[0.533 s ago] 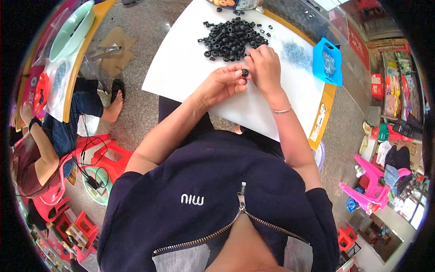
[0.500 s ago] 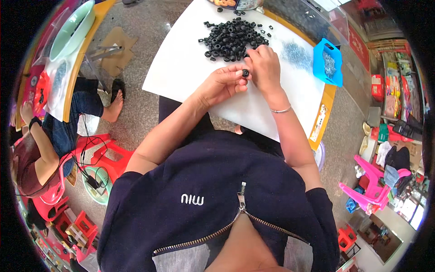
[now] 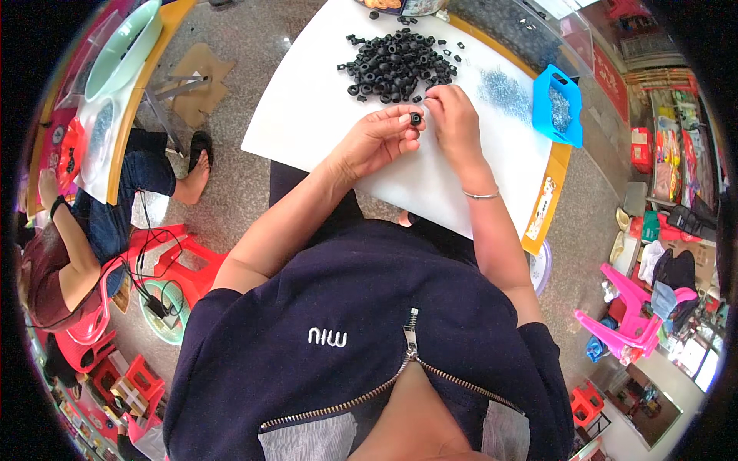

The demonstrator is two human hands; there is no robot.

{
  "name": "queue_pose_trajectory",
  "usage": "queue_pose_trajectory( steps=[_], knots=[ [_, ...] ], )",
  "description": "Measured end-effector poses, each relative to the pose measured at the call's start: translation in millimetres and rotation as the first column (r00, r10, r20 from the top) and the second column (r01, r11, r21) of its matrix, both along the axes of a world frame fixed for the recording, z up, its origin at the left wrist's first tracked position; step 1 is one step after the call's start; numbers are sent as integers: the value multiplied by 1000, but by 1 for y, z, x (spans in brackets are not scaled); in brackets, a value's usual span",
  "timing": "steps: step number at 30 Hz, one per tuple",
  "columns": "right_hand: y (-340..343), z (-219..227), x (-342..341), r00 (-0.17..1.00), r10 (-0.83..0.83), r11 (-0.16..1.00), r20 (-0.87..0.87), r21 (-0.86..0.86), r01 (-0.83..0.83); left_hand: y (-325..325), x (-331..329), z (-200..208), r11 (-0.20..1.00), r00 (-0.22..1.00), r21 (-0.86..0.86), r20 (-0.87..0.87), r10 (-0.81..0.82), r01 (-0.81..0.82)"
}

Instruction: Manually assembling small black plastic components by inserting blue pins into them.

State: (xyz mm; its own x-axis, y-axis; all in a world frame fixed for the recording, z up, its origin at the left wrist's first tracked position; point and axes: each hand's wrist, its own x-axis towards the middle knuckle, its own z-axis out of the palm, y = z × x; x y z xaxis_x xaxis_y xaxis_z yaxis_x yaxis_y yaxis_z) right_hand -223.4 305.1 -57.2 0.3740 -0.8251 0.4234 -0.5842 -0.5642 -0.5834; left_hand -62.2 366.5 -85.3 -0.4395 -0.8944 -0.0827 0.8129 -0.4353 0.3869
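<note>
Between the thumb and fingertips of my left hand (image 3: 378,140) is a small round black piece (image 3: 416,119) with a hole in it. My right hand (image 3: 455,123) hovers just to its right, thumb and forefinger pinched together. Whatever that pinch holds, if anything, is too small to make out. Beyond both hands a heap of similar black pieces (image 3: 396,65) lies on the white tabletop (image 3: 296,115).
Tiny silvery-blue bits (image 3: 503,92) are spread right of the heap. A blue plastic basket (image 3: 544,115) beside them holds more. A round tin (image 3: 419,6) stands at the far edge. Leftward, another person (image 3: 73,261) sits at a second table with a pale green basin (image 3: 127,50).
My right hand has drawn slightly away to the right from my left hand, opening a small gap. My left hand keeps its hold on the black piece, almost unmoved.
</note>
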Motion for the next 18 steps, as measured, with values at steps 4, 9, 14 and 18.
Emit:
queue_pose_trajectory(
  steps=[4, 9, 14, 18],
  knots=[
    [16, 16, -9, 827, -222, 747, 517, 635, -197, 1, -1, 0, 1000, 1000, 14, 20, 17, -17],
    [35, 17, -13, 664, -246, 695, 706, 606, -387, 0, -4, 7, 999, 997, 6, 64, 41, -42],
    [44, 23, -7, 753, -188, 772, 630, 569, -283, 1, -4, 9, 999, 994, -5, 99, 49, -49],
    [44, 22, -8, 802, -176, 801, 571, 557, -221, 0, -5, 7, 999, 993, -15, 105, 45, -44]
  ],
)
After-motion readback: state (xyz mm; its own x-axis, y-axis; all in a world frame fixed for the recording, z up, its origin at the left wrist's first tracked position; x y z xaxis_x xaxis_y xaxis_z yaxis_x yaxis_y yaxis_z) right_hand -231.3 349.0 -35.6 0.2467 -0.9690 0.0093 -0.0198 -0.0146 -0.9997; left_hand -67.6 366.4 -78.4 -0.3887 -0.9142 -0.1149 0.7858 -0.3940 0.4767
